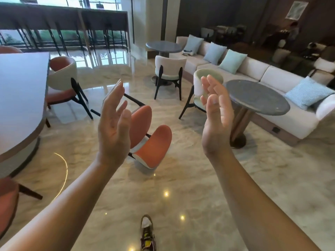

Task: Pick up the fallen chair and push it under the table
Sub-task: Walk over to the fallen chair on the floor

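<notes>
The fallen chair [151, 142], orange upholstery with a white outer shell and dark legs, lies tipped over on the marble floor in the middle of the view. Its legs point away toward the back left. My left hand [113, 124] is raised in front of it, palm turned inward, fingers apart, holding nothing. My right hand [216, 122] is raised to the right of the chair, palm facing the left hand, fingers apart and empty. Neither hand touches the chair. The large table [20, 98] with a rounded end stands at the left.
An upright orange chair [62, 84] stands at the table's far side; another orange chair [7, 201] is at the lower left. A round grey table [257, 96], pale chairs [169, 73] and a long white sofa [272, 77] fill the right. My shoe [147, 232] shows at the bottom.
</notes>
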The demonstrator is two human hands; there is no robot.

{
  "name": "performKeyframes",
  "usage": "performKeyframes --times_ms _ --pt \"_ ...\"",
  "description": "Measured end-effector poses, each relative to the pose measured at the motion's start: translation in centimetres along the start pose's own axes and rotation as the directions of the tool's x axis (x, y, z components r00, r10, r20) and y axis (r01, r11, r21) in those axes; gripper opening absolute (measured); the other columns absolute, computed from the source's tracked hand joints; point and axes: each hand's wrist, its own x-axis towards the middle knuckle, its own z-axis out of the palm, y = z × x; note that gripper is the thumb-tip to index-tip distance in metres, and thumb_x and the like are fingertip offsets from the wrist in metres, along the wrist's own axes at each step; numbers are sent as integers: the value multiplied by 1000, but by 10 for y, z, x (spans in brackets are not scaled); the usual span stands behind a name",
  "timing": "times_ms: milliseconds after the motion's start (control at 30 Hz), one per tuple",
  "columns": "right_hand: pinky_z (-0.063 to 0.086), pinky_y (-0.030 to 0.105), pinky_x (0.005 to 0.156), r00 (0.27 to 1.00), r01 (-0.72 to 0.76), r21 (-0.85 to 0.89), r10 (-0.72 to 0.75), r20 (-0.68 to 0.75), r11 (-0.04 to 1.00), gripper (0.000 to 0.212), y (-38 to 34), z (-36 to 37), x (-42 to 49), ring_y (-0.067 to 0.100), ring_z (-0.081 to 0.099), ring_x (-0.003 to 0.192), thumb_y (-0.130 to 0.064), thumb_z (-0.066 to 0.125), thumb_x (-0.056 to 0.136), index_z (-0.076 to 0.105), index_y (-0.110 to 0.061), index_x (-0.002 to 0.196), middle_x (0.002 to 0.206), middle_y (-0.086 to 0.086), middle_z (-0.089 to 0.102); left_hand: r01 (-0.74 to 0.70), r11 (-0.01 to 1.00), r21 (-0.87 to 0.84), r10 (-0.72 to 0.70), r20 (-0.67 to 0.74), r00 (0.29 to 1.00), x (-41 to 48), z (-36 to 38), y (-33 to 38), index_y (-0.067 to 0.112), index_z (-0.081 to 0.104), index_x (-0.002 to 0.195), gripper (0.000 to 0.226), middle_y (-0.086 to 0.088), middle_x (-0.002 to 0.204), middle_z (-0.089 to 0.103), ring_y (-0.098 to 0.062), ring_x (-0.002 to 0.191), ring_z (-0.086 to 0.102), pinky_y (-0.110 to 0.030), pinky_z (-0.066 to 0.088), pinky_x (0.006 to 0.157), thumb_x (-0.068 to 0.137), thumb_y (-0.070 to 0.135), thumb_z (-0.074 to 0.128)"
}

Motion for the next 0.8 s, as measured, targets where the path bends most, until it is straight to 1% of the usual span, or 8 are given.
performKeyframes --times_ms 133,333,400,467,567,667,733,800 --pt "42 55 124 1000 -1 -8 1 19 1000 59 85 17 84 9 53 147 -50 48 100 54 -19 150 156 -1 59 -2 999 33 2 -12 1000 63 37 -94 14 36 153 49 -10 161 42 -30 154 44 -48 44 122 107 27 44" --pt "43 56 123 995 -39 11 38 88 999 56 178 48 210 11 52 149 -51 49 100 53 -24 148 158 1 57 63 993 98 -58 -53 997 157 80 -198 14 37 155 50 -10 161 43 -27 153 45 -48 45 121 107 27 44" --pt "43 56 123 993 -37 15 35 109 999 64 209 55 241 12 52 149 -61 53 101 52 -20 150 158 1 57 79 990 120 -71 -69 995 180 91 -226 13 39 157 52 -8 162 43 -22 154 45 -43 45 121 107 29 45" --pt "44 57 122 989 -38 47 31 144 998 72 241 63 272 13 52 149 -74 52 97 54 -24 148 157 0 58 102 983 151 -88 -92 992 201 103 -257 16 39 157 52 -5 162 43 -18 154 45 -40 46 121 107 31 45" --pt "43 59 122 974 -72 102 47 222 992 68 292 74 315 14 52 149 -77 52 94 56 -32 145 157 1 58 144 968 203 -116 -142 983 223 123 -300 15 38 156 52 -7 164 43 -20 154 44 -39 45 121 107 31 46" --pt "44 58 121 951 -109 137 64 303 985 71 355 79 360 12 53 148 -72 52 98 52 -22 149 156 -1 59 183 947 262 -126 -221 967 239 149 -347 13 38 157 56 -12 165 42 -19 155 44 -39 45 122 109 39 49" --pt "45 58 121 928 -143 152 79 364 978 65 398 80 387 12 54 147 -58 53 102 51 -16 151 155 -1 59 205 930 306 -118 -279 953 245 169 -373 13 37 157 64 -10 164 42 -20 154 44 -40 44 122 108 53 49" --pt "46 58 120 903 -177 158 96 419 971 60 436 81 416 12 55 146 -49 51 102 51 -14 151 155 -1 59 242 919 312 -124 -354 927 251 190 -398 13 37 157 66 -8 163 42 -20 154 44 -42 43 122 108 55 49"
